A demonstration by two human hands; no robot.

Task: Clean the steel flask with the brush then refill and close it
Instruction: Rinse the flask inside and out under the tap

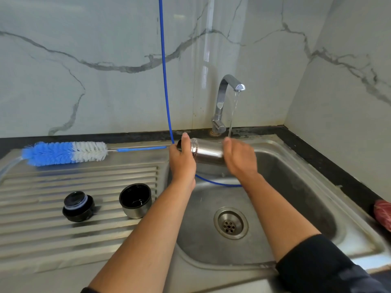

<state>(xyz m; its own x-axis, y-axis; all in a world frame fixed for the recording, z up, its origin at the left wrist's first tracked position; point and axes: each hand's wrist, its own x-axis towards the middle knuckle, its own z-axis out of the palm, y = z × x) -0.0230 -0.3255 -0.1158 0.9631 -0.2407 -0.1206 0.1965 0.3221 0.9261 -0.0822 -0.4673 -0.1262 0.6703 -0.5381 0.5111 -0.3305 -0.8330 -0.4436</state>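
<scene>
steel sink (296, 187) with ribbed drainboard (63, 240) on the left, set against a marble wall (84, 60). tap (222, 102) at the back, running a thin stream of water (233, 111) into the basin. both forearms reaching forward over the basin, dark sleeve (328, 265) pushed up on the right one. flask (208, 150) held on its side over the back of the basin, threaded mouth pointing left, just below the tap. left hand (182, 159) gripping the mouth end, thumb up over the rim, fingers curled round the far side. right hand (240, 159) wrapped round the base end, fingers bent over the top of the body. brush (65, 153) lying along the back of the drainboard, blue and white bristles to the left, handle toward the flask. blue cord (164, 70) hanging down from above and looping behind the wrists. cup (135, 200) standing mouth up on the ribs, stopper (78, 206) well to its left.
</scene>
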